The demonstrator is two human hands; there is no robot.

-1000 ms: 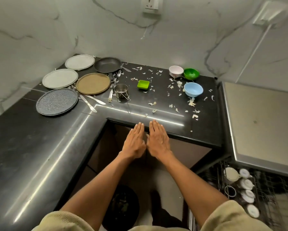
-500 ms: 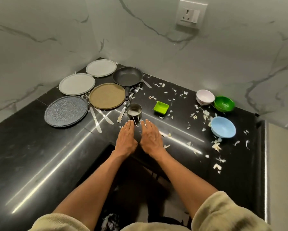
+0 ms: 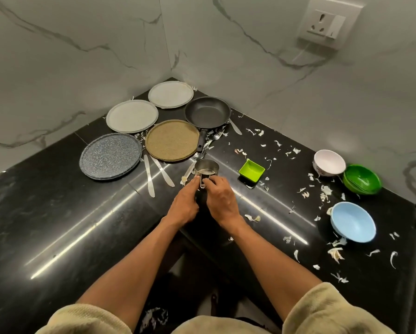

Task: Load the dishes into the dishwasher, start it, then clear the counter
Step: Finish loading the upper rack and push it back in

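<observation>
Now, in the head view, the small steel cup [image 3: 206,168] is seen standing upright on the black desk [image 3: 57,237], just beyond both hands, with its wire handle [image 3: 202,181] pointing toward the near edge. The left hand [image 3: 184,204] is curled, its fingertips brought against the left side of the handle, while the right hand [image 3: 222,201] is curled too, its fingers pinching the handle from the right; whether the left hand truly grips cannot be told. Both hands are about equally near, so the lift is judged to turn on that near-pointing handle. To the left of the cup two knives [image 3: 154,175] are laid with their long axes running near to far, and a spoon [image 3: 188,171] lies touching or just beside the cup. Farther off, four plates [image 3: 172,140] and a frying pan [image 3: 207,112] are set. To the right a green square dish [image 3: 251,170] is placed near, with three bowls [image 3: 353,221] well apart. Scraps of peel [image 3: 252,217] are scattered over the desk.
</observation>
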